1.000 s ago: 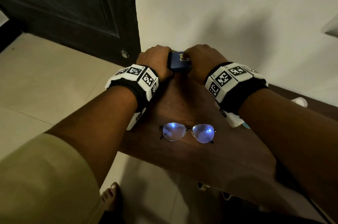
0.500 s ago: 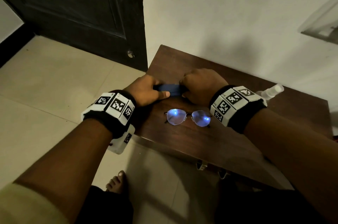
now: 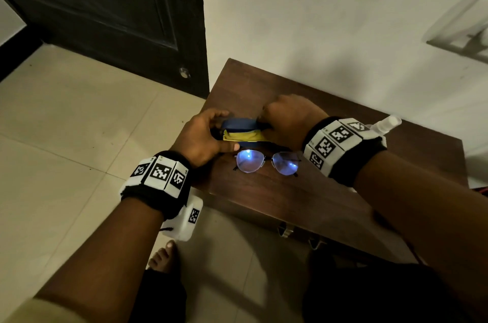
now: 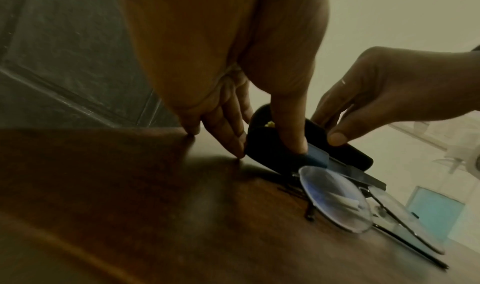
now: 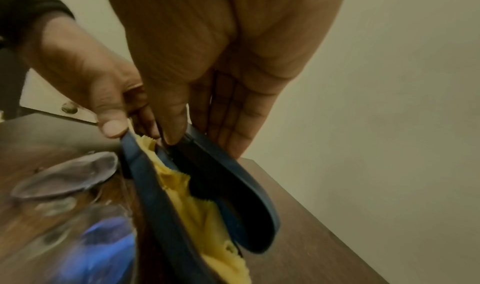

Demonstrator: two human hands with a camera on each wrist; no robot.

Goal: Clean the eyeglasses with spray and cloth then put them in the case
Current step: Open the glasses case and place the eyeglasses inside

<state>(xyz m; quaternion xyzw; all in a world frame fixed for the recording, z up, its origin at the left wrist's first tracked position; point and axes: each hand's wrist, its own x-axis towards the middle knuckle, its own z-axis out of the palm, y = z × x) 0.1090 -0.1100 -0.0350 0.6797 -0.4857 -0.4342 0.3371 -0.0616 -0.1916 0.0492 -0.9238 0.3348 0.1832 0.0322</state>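
Note:
A blue eyeglass case (image 3: pixel 239 124) lies on the brown table (image 3: pixel 277 198), its lid partly lifted. A yellow cloth (image 3: pixel 244 135) shows in the gap, seen closer in the right wrist view as the cloth (image 5: pixel 192 202) inside the case (image 5: pixel 233 185). My left hand (image 3: pixel 216 135) grips the case's left end, thumb on the near edge. My right hand (image 3: pixel 277 116) grips the right end, thumb in the opening. The eyeglasses (image 3: pixel 266 161) lie just in front of the case, lenses (image 4: pixel 335 200) up. A clear spray bottle (image 3: pixel 385 124) lies behind my right wrist.
The table stands against a white wall (image 3: pixel 317 19), its left edge close to a dark door (image 3: pixel 105 5). Tiled floor (image 3: pixel 66 124) lies to the left. My bare foot (image 3: pixel 163 256) is below the table's near edge.
The case was shut and is now partly open, with the yellow cloth showing. Both hands have kept hold of it and brought it nearer to the glasses.

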